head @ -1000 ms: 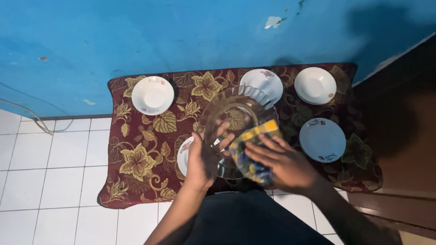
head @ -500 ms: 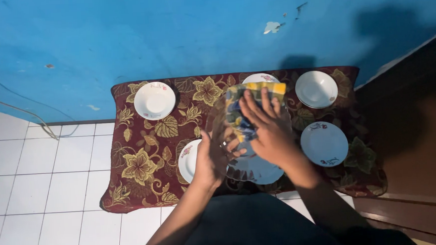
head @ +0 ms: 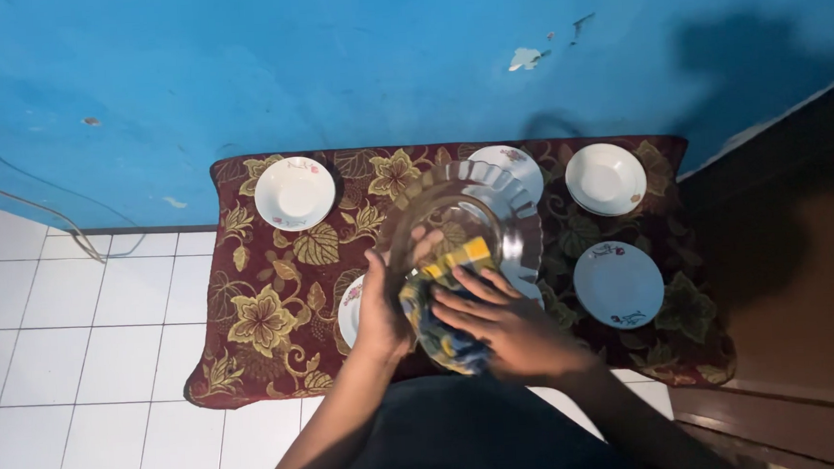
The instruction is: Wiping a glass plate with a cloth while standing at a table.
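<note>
**Glass dish held up and wiped with a cloth**

The left hand (head: 383, 308) is closed on the near rim of a clear, fluted glass dish (head: 463, 213), which is held tilted above the middle of the desk (head: 248, 272). The right hand (head: 502, 320) is laid flat, fingers spread, over a yellow-and-blue checked cloth (head: 440, 309), and the cloth is pressed against the lower part of the dish; nothing is clenched in that grip, the cloth being pinned under the palm. The wiping is judged to be under way, not finished: only the near part of the dish is covered, and the far fluted edge is left bare. Around it, on the maroon floral covering, small white plates and bowls are set: a bowl at the far left (head: 294, 193), a plate behind the dish (head: 513, 163), a bowl at the far right (head: 605, 179) and a plate at the near right (head: 618, 284). Another plate (head: 350, 309) is partly hidden beneath the left wrist. Whether these have been wiped cannot be told.
</note>
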